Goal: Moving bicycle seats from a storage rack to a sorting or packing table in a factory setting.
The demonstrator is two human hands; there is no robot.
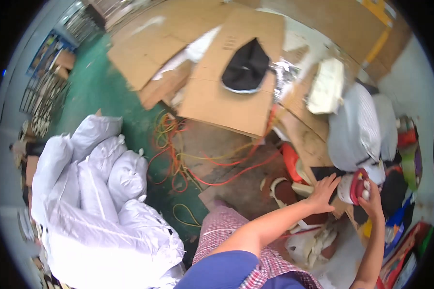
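My right hand (371,204) is closed on the side of a round, white and dark-red container-like thing (347,189). Small white pieces show at its red end, beside my fingers; what they are is too small to tell. Just to the left, my left hand (324,194) has its fingers spread and holds nothing. Its fingertips come close to the container, and I cannot tell whether they touch it. A flat black piece (326,172) lies just beyond my left hand. Behind the container stand large, stuffed grey-white bags (353,127).
White stuffed sacks (96,188) are piled on the left. Orange and yellow cords (176,161) tangle across the floor ahead. Cardboard sheets (217,103) lie beyond, one bearing a black cloth-like piece (246,67). Mixed coloured items (395,224) crowd the right side.
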